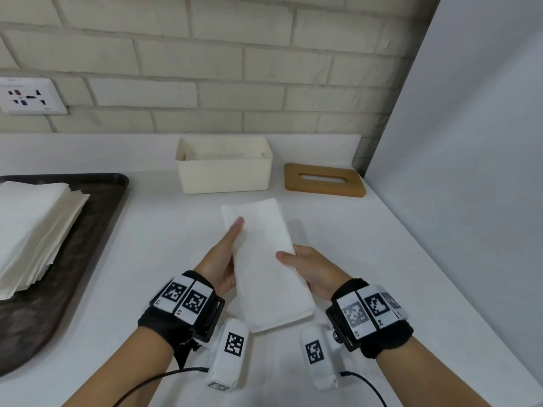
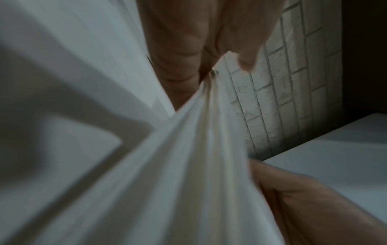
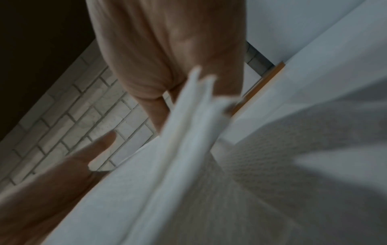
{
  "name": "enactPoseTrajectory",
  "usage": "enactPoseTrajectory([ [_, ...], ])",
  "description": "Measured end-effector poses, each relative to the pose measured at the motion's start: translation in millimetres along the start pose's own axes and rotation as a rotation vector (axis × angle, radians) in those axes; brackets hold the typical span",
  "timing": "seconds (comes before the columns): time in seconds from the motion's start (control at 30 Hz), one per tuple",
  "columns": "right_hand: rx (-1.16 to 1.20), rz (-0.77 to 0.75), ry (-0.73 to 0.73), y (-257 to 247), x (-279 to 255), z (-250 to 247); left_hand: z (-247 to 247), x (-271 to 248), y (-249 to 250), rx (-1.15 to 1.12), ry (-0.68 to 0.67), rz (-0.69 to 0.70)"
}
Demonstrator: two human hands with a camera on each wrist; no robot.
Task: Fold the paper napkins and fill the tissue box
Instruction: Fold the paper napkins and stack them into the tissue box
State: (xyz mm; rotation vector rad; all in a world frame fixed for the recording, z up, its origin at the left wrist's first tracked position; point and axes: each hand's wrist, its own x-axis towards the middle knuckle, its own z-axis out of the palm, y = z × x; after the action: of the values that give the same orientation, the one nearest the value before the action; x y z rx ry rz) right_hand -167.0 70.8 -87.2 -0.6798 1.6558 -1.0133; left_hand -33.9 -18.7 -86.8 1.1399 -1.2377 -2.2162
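A folded white napkin [image 1: 264, 265], a long rectangle, hangs just above the white counter between both hands. My left hand [image 1: 223, 259] holds its left long edge, one digit lying straight on top and the rest beneath. My right hand [image 1: 308, 268] pinches the right edge, thumb on top. The left wrist view shows the napkin [image 2: 188, 165] running between fingers and thumb. In the right wrist view its layered edge [image 3: 188, 132] is clamped the same way. The cream tissue box [image 1: 224, 171] stands open behind, with napkins inside. Its wooden slotted lid [image 1: 324, 179] lies to the right.
A dark tray [image 1: 97, 218] at the left carries a tall stack of unfolded napkins [image 1: 32, 224]. A brick wall with a socket plate [image 1: 29, 95] runs along the back. A plain white wall [image 1: 470, 142] closes the right side.
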Motion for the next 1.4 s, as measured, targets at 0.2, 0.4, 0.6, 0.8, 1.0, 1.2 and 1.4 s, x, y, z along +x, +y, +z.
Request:
enactPoseTrajectory([
  [0.2,-0.330,0.065,0.102,-4,-9,-14,-12,-3,1,0.311,0.132,0.059],
  [0.4,-1.082,0.227,0.207,25,-25,-42,-30,-9,-4,0.428,0.090,0.002],
  [0.6,-0.767,0.219,0.237,31,-14,-42,-31,-8,-13,0.512,0.105,-0.011],
  [0.8,-0.356,0.018,0.330,21,-22,-40,-29,-12,-13,0.466,0.079,-0.045],
  [1.0,0.012,-0.220,0.250,-19,-40,-27,-17,-15,-10,0.409,0.030,-0.046],
  [1.2,0.016,-0.175,0.161,-20,-15,-10,-7,-12,-10,0.254,0.014,-0.029],
  [1.4,-0.035,-0.155,0.153,-5,13,1,-2,-6,-3,0.081,-0.016,-0.044],
])
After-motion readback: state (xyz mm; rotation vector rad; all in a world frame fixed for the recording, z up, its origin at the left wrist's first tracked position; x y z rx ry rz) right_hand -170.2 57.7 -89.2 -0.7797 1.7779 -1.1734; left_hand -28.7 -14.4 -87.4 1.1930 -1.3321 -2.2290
